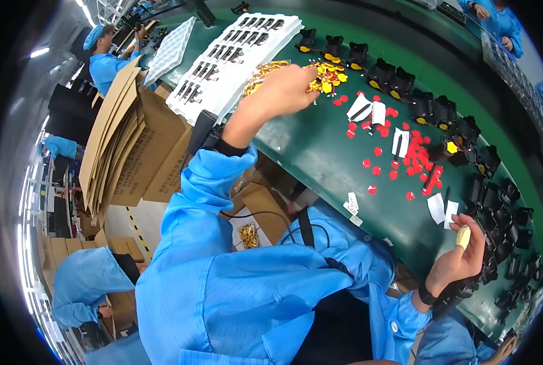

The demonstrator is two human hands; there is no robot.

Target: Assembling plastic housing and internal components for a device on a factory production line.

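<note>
Near: the right hand (457, 264), palm upturned, fingers loosely curled, shows no held part; a pale yellow cover (463, 237) sheathes one digit. Farther: the left hand (282, 90), arm outstretched, dips fingers-down at yellow pieces (329, 78), heaped on the worktop (302, 146) seemingly for easy reach; grasp undeterminable. Beyond: black parts (381, 72) lined up, presumably for order.

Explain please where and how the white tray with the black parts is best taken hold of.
The white tray is probably best gripped at both long edges, from left and right together: it is broad and flat, with rows of black parts set inside those bare margins, so a level, two-sided hold seems safest.
</note>
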